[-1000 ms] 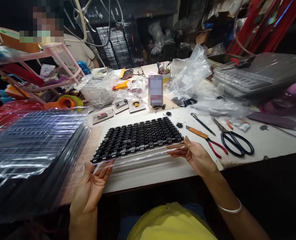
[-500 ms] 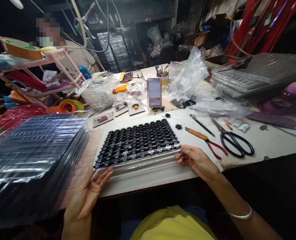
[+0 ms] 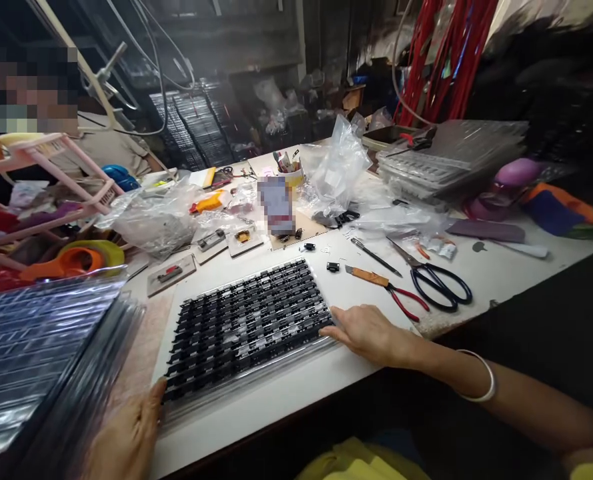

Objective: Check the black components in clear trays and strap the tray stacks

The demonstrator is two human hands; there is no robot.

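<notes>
Component tray (image 3: pixel 249 323), clear plastic, black parts, flat

Clear glossy plastic for the tray (image 3: pixel 256 363) of matt black components (image 3: pixel 246 320), smooth matt white for the tabletop (image 3: pixel 286 400), crinkled shiny film for the bags (image 3: pixel 336 167), dark metal for the scissors (image 3: pixel 433 277).

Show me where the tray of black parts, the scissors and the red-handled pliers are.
tray of black parts (image 3: pixel 249 325), head view, on the middle of the filled rows.
scissors (image 3: pixel 439 283), head view, on the black handle loops.
red-handled pliers (image 3: pixel 406 305), head view, on a red handle.
</notes>
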